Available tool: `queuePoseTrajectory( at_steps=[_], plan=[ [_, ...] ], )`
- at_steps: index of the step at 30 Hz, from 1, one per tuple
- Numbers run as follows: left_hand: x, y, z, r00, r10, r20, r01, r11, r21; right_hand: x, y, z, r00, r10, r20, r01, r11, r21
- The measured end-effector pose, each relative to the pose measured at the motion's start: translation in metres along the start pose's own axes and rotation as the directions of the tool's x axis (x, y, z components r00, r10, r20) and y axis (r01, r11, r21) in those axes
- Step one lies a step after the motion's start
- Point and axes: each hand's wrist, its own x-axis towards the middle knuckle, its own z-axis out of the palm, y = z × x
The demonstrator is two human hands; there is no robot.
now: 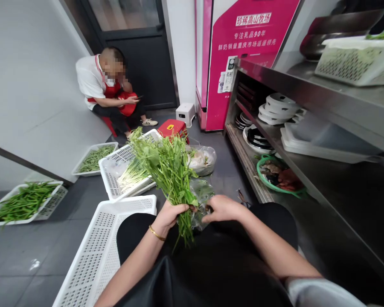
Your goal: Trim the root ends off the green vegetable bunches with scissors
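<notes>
My left hand (169,216), with a gold bangle at its wrist, is closed round the stems of a big bunch of leafy greens (166,168). The leaves point away from me and the cut stems hang over my lap. Just right of the stems, my right hand (225,209) is closed with its curled fingers on a clear plastic bag (201,192). The bag lies against the greens, and its lower part is partly hidden behind them. Below my left arm stands a white perforated basket (97,238) with no produce showing in it.
A white basket with scallions (132,175) stands ahead, beside trays of green beans (97,158) and long green vegetables (25,200). A seated person (105,89) holds a phone. A red stool (173,127) and a steel shelf (307,170) with dishes bound the space.
</notes>
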Motion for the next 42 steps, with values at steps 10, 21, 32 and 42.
queuePoseTrajectory(
  at_steps=[10,21,32,42],
  plan=[
    [0.000,-0.002,0.010,0.998,-0.056,-0.040,0.056,0.998,0.005,0.042,-0.055,-0.025,0.811,-0.180,-0.556,-0.003,0.950,-0.313],
    [0.010,-0.025,-0.034,0.982,-0.174,-0.075,0.146,0.947,-0.286,-0.006,0.004,-0.054,0.802,0.315,-0.507,0.104,0.763,0.638],
    [0.027,0.011,-0.064,0.890,-0.214,-0.403,0.024,0.904,-0.427,-0.024,0.003,-0.041,0.657,0.357,-0.664,0.381,0.604,0.700],
    [0.020,0.000,0.008,0.884,0.114,-0.454,-0.237,0.945,-0.223,0.028,-0.007,0.051,0.782,-0.189,-0.594,0.110,0.980,-0.167]
  ],
)
